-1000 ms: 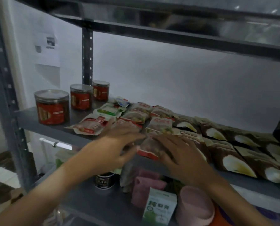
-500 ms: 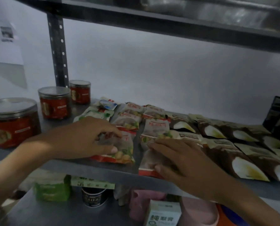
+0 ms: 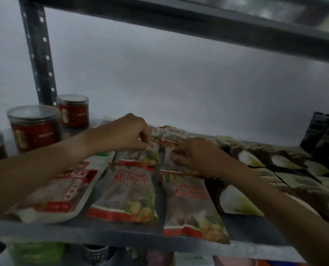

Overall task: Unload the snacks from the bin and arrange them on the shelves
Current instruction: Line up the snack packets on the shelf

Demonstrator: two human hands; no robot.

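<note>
Head view: grey metal shelf (image 3: 106, 232) spans the frame. Brown pouches (image 3: 242, 204) fill lower right; red-lidded jars (image 3: 34, 127) stand at middle left. Red-and-clear snack bags (image 3: 125, 196) lie flat in rows across centre. Left hand (image 3: 121, 135), fingers curled, pinches the top edge of a back-row bag (image 3: 140, 156). Right hand (image 3: 196, 154) rests on the neighbouring bag (image 3: 171, 139), fingers bent; grip unclear. Bags look light, soft, slick film; best taken by the sealed edge. Bin not in frame.

Head camera looks down, close over shelf (image 3: 121, 235).
</note>
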